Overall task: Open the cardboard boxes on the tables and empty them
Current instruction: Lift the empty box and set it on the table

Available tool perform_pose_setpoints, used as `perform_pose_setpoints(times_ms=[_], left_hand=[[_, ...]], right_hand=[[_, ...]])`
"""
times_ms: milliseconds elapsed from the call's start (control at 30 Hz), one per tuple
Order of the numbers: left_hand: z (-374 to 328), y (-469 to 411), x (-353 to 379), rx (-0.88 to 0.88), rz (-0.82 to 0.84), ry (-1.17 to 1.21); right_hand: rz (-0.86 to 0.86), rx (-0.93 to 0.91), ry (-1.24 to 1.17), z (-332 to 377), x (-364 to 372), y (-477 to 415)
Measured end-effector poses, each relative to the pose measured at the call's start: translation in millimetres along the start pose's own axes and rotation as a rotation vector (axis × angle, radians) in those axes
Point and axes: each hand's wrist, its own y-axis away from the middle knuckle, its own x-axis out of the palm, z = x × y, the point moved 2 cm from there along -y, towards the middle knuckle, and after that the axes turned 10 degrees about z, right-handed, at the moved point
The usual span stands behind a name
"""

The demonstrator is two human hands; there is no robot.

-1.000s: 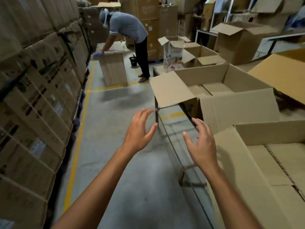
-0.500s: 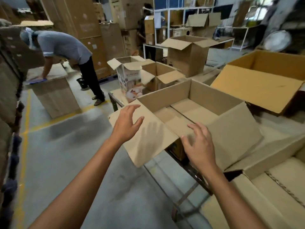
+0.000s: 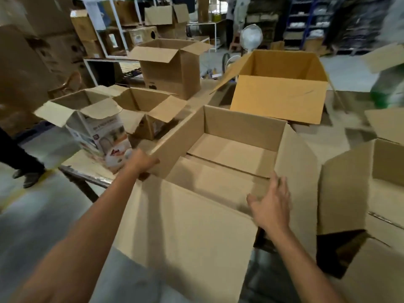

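Observation:
A large open cardboard box (image 3: 240, 127) stands on the table right in front of me, its flaps spread and its inside showing only bare cardboard bottom flaps. My left hand (image 3: 140, 162) grips the box's left wall at its near corner, fingers hidden behind the cardboard. My right hand (image 3: 271, 204) hovers with spread fingers over the box's near right corner, beside the right flap. The near flap (image 3: 185, 232) hangs toward me over the table edge.
Other open boxes crowd the table: a white printed carton (image 3: 98, 132), a small brown box (image 3: 144, 110), a tall box (image 3: 172, 68), a yellow-lined box (image 3: 277, 95), another at the right (image 3: 360, 193). A person's legs (image 3: 19, 158) stand at the left. A fan (image 3: 251, 36) stands behind.
My view has swung right and closer to the box. My left hand moved from above the left flap to gripping the box's left wall; my right hand reached further in over the near corner.

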Motion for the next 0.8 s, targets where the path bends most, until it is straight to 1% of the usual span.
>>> perform_pose_setpoints(times_ms=[67, 167, 267, 367, 467, 533, 633, 700, 767, 800], left_hand=[[7, -23, 8, -0.033, 0.064, 0.035], [19, -44, 22, 0.001, 0.021, -0.056], [25, -49, 29, 0.048, 0.012, -0.090], [32, -45, 31, 0.086, 0.002, -0.129], [49, -33, 35, 0.141, 0.001, -0.131], [61, -27, 32, 0.179, -0.011, -0.128], [69, -14, 25, 0.232, -0.017, -0.142], [75, -6, 21, 0.223, 0.001, -0.180], [81, -2, 17, 0.211, 0.051, -0.222], [85, -2, 15, 0.215, 0.079, -0.230]], right_hand=[[-0.029, 0.044, -0.049, -2, 2, -4], [-0.078, 0.085, -0.069, -6, 6, -2], [-0.125, 0.102, -0.055, -5, 6, 1], [-0.156, 0.130, -0.101, -5, 9, 7], [-0.149, 0.157, -0.121, -7, 10, 17], [-0.144, 0.155, -0.117, -5, 10, 25], [-0.192, 0.119, -0.087, 0, 11, 38], [-0.204, 0.099, -0.050, 2, 11, 47], [-0.197, 0.131, -0.025, 1, 14, 56], [-0.194, 0.176, -0.036, 1, 15, 62]])
